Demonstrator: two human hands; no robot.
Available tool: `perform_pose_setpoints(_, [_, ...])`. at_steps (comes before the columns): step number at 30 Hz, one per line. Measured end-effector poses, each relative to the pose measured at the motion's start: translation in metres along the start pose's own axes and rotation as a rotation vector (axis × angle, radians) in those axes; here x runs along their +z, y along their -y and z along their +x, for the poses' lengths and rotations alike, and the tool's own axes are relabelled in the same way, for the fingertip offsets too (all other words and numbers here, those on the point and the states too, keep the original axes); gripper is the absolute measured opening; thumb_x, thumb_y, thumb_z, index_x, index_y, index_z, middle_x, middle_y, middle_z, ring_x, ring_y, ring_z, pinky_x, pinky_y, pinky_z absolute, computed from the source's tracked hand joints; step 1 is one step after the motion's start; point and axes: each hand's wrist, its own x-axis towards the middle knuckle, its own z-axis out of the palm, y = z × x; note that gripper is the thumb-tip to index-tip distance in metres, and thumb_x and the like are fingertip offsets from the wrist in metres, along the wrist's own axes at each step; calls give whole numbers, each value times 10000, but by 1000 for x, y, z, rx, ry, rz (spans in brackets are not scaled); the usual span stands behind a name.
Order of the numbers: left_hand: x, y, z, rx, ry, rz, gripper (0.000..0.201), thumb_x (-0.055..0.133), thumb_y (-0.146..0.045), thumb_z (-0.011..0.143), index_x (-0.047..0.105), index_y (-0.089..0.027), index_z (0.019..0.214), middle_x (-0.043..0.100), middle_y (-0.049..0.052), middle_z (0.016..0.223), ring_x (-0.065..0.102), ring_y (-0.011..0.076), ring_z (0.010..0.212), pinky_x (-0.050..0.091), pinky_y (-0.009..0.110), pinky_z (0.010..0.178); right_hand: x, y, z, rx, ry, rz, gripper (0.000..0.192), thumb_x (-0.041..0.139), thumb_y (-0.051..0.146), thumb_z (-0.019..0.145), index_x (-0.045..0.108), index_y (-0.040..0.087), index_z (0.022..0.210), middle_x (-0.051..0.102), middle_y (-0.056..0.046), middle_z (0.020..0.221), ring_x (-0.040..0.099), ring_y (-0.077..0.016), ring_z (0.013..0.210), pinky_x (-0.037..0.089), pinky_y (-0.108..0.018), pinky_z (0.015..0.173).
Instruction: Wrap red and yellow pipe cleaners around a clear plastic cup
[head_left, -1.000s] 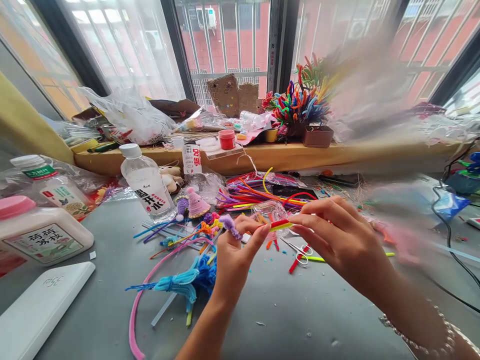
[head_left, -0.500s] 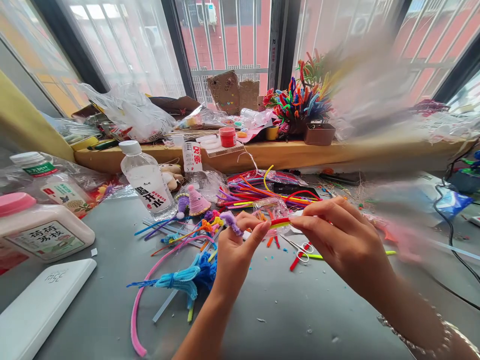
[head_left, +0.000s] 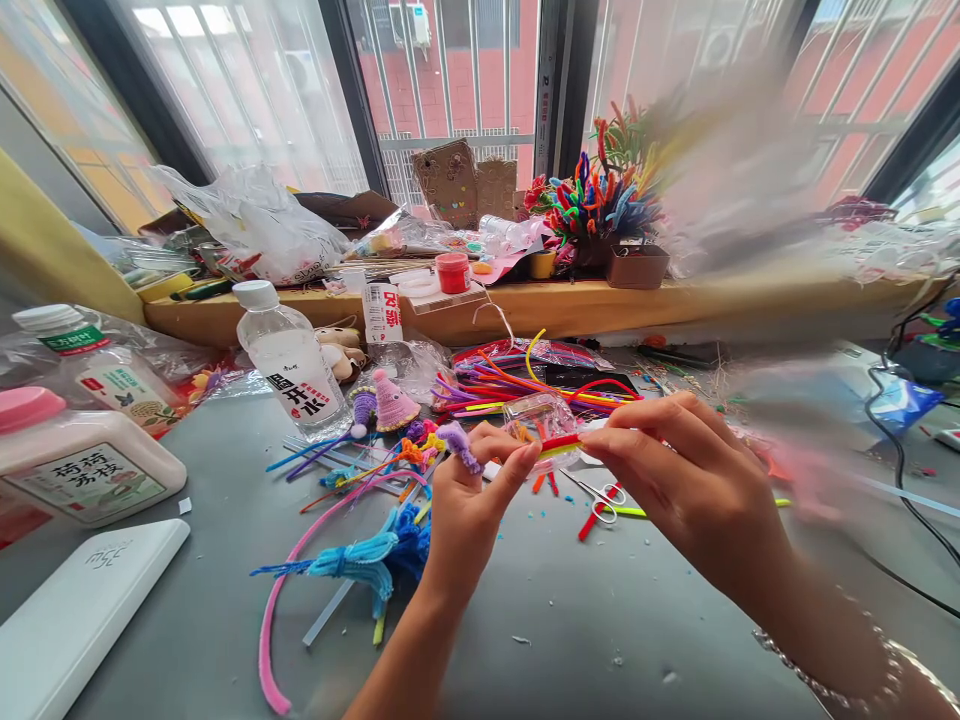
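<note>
Between my two hands runs a short pair of pipe cleaner pieces (head_left: 560, 444), one red and one yellow-green, lying side by side. My left hand (head_left: 476, 500) pinches their left end with thumb and forefinger; a lilac crocheted ring (head_left: 460, 445) sits at one of its fingers. At the right end, the thumb and fingertips of my right hand (head_left: 694, 480) close on the same pieces. Scissors (head_left: 602, 496) lie on the table beneath, beside red and yellow-green pipe cleaner lengths. A clear plastic box (head_left: 536, 415) stands just behind the fingers.
Left of my hands lie a blue pipe cleaner bundle (head_left: 352, 562) and a long pink pipe cleaner (head_left: 271, 630). A water bottle (head_left: 292, 365), a pink-capped bottle (head_left: 82, 460) and a white power bank (head_left: 94, 590) stand or lie further left. Many-coloured pipe cleaners (head_left: 517, 385) are heaped behind.
Both hands keep their pinch on the pipe cleaner pieces, almost unmoved. The surroundings shift very slightly left in view.
</note>
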Motion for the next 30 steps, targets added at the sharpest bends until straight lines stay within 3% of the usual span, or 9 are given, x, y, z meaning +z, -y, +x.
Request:
perform_pose_setpoints(8, [-2, 0, 0, 19, 40, 18, 138, 606, -230, 729, 591, -181, 601, 516, -13, 646, 466, 109, 658, 370, 249, 645, 0, 2, 1, 19, -8, 44, 168, 548, 81, 762, 615, 218, 832, 598, -36, 780, 527, -151, 731, 460, -279, 646])
perform_pose_setpoints(12, [0, -4, 0, 21, -28, -11, 125, 624, -224, 709, 594, -181, 595, 509, -16, 646, 459, 108, 649, 361, 248, 639, 2, 1, 4, 184, -30, 125, 62, 599, 213, 753, 605, 199, 812, 584, -52, 802, 540, -169, 777, 466, -305, 701])
perform_pose_setpoints(14, [1, -5, 0, -11, -54, -22, 141, 627, -234, 702, 587, -176, 581, 505, -14, 638, 459, 112, 647, 360, 250, 646, 6, -2, 4, 376, 17, 313, 187, 583, 338, 761, 583, 201, 888, 585, -63, 880, 559, -176, 828, 486, -305, 704])
perform_pose_setpoints(17, [1, -4, 0, -58, 4, -25, 149, 622, -255, 706, 581, -174, 589, 513, -7, 644, 468, 119, 661, 366, 252, 659, 17, -11, 0, 666, 171, 748, 372, 482, 485, 790, 529, 206, 1031, 593, -83, 1015, 575, -183, 930, 505, -306, 734])
perform_pose_setpoints(19, [0, -2, 1, -71, 64, -13, 163, 616, -271, 712, 575, -171, 590, 516, -3, 644, 474, 123, 666, 371, 254, 663, 24, -17, -3, 754, 304, 1015, 500, 450, 558, 773, 490, 207, 1126, 559, -114, 1131, 542, -206, 1033, 488, -347, 808])
perform_pose_setpoints(21, [-1, -1, 1, -75, 95, 6, 182, 608, -282, 719, 564, -169, 582, 513, -2, 643, 476, 124, 666, 374, 254, 665, 30, -21, -7, 760, 447, 1208, 628, 501, 581, 725, 409, 226, 1234, 458, -134, 1268, 489, -228, 1115, 467, -382, 850])
perform_pose_setpoints(24, [-2, -2, 1, -70, 91, 16, 185, 597, -283, 732, 554, -174, 590, 511, -8, 661, 478, 117, 672, 374, 244, 671, 35, -22, -9, 686, 583, 1296, 810, 674, 448, 633, 274, 299, 1321, 290, -111, 1391, 425, -234, 1178, 472, -376, 852])
perform_pose_setpoints(26, [-3, -2, 1, -61, 78, 9, 181, 594, -286, 737, 557, -178, 598, 513, -12, 673, 477, 112, 674, 374, 235, 673, 36, -20, -10, 652, 579, 1276, 831, 712, 348, 619, 264, 321, 1318, 278, -97, 1395, 424, -223, 1177, 483, -359, 843])
perform_pose_setpoints(30, [-2, 0, 0, -77, 66, -36, 225, 554, -354, 762, 568, -180, 619, 526, -6, 691, 479, 114, 696, 375, 229, 691, 36, -16, -10, 681, 534, 1216, 700, 686, 312, 658, 336, 307, 1264, 372, -85, 1335, 459, -218, 1141, 496, -368, 839])
